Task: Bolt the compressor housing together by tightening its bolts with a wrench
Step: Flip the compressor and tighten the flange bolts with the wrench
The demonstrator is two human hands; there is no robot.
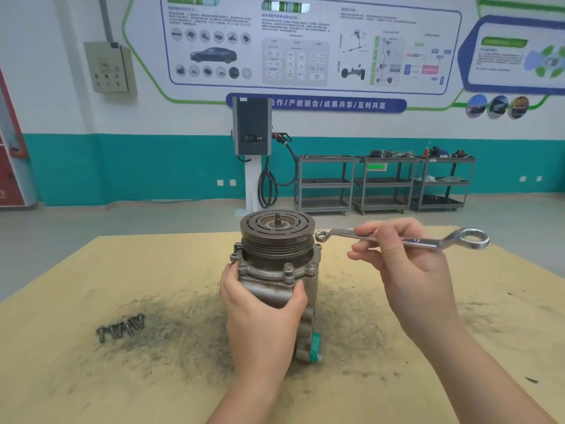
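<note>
Left grip (260,304) cupped; right grip (397,255) pinching

A charging station (252,127) stands at twelve o'clock. Three grey shelf carts (385,183) line the wall at one o'clock. An electrical box (108,67) hangs at ten o'clock.

The grey metal compressor housing (276,280) stands upright mid-table, topped by a dark grooved pulley (277,229) that overhangs the bolt flange. The left hand (263,313) wraps the body from 6 o'clock, blocking that side. At 3 o'clock the right hand (406,264) holds a silver double-ended ring wrench (403,239) level, its small ring just beside the pulley rim. A cluster of loose grey bolts (120,327) lies at 8 o'clock, well apart. The tan wooden tabletop (153,270) from 9 to 11 o'clock lies open.
</note>
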